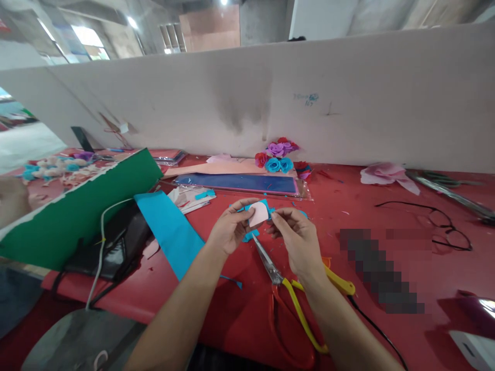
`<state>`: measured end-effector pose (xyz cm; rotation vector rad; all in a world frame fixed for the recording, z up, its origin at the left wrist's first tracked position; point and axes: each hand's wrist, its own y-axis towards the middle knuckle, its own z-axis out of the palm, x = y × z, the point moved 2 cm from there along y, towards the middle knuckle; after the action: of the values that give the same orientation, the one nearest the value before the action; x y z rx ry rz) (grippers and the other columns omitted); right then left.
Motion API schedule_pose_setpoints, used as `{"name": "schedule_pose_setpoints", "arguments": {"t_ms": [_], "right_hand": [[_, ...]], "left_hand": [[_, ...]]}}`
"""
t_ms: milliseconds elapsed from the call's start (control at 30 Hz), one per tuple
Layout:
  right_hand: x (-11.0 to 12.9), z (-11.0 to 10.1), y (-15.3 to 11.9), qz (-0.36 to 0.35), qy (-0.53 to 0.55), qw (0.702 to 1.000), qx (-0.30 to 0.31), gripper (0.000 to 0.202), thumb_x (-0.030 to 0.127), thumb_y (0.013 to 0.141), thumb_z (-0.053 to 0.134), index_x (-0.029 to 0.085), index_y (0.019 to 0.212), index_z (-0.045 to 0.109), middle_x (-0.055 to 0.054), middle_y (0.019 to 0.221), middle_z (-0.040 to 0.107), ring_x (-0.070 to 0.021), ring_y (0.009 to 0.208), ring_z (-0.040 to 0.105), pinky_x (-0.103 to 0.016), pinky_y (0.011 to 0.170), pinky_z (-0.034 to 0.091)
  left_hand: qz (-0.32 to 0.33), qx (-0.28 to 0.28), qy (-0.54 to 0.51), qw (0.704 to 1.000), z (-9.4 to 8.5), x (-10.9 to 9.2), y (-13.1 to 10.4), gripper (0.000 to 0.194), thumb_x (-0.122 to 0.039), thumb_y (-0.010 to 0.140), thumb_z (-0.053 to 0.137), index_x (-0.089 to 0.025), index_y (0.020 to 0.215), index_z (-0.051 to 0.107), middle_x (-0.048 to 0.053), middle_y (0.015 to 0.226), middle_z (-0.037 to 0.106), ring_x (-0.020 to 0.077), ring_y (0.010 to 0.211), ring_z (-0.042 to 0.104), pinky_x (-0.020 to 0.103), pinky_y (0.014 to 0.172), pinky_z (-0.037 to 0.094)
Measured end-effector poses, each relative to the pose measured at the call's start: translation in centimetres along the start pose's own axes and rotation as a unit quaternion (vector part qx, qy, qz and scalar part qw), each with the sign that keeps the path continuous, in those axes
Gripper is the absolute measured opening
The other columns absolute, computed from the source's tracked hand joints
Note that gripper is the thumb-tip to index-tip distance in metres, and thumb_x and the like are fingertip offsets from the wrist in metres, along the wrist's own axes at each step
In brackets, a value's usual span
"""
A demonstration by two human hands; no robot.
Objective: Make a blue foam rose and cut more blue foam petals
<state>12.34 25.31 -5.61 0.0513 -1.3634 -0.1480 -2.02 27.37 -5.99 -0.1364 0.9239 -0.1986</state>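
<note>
My left hand (231,226) pinches a small pale pink rounded piece (259,214) with blue paper (264,203) behind it. At the right edge of the blue paper, the fingers of my right hand (296,232) are closed on it. Just below my hands, scissors (273,270) with red and yellow handles lie on the red table, tips near blue scraps (250,236). A long blue paper strip (170,226) lies beside my left forearm.
A green board (88,211) and black bag (116,247) are at left. Paper flowers (279,154) and wrapped blue sheets (240,183) lie behind my hands. Eyeglasses (444,226), a yellow-handled tool (338,278) with a cord, and pink paper (386,175) are at right. Another person's hand (13,198) is far left.
</note>
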Motion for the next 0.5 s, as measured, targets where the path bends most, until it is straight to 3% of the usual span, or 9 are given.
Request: {"name": "schedule_pose_setpoints", "arguments": {"t_ms": [333,500], "right_hand": [[-0.49,0.13,0.04,0.021,-0.005,1.0,-0.002,0.015,0.03,0.074,0.071,0.019,0.082,0.065,0.001,0.071,0.067,-0.0135,0.064,0.066,-0.026,0.062,0.055],[-0.78,-0.02,0.22,0.014,-0.027,0.999,-0.031,0.014,0.026,0.072,0.071,0.019,0.081,0.064,0.0,0.075,0.069,-0.014,0.067,0.065,-0.029,0.068,0.054]], "left_hand": [[0.047,0.039,0.017,0.998,0.23,0.47,0.14,0.024,-0.018,0.074,0.072,-0.017,0.097,0.068,0.002,0.081,0.069,0.0112,0.069,0.064,0.023,0.067,0.056],[0.031,0.05,0.028,0.998,0.59,0.52,-0.17,0.029,-0.019,0.07,0.075,-0.019,0.098,0.067,0.003,0.088,0.068,0.014,0.076,0.065,0.028,0.071,0.057]]}}
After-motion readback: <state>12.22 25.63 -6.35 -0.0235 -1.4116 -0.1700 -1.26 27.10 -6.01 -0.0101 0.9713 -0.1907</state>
